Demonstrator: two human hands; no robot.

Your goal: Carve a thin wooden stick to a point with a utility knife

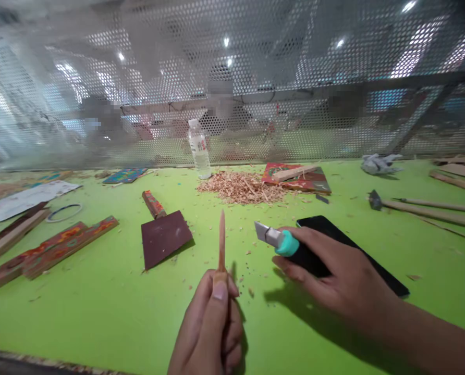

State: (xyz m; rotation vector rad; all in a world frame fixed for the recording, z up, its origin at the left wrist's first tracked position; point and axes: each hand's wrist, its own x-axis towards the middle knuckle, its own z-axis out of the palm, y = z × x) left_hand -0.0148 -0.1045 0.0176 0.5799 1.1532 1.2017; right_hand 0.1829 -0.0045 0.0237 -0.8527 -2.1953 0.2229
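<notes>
Green matting covers the bench [80, 312], backed by a perforated metal screen [256, 78]. Far left of the hands lie painted wooden strips [48, 252]; just ahead of the left hand rests a dark scraper [164, 234]. The left hand [211, 328] is clenched around a whittled stick [221, 242], thumb pressed up its base, point upright, seemingly presented for trimming. Beyond it sits a heap of shavings [242, 188]. The right hand [334, 276] grasps a teal-collared utility knife [273, 238], blade aimed toward the stick, over a black phone [373, 265].
</notes>
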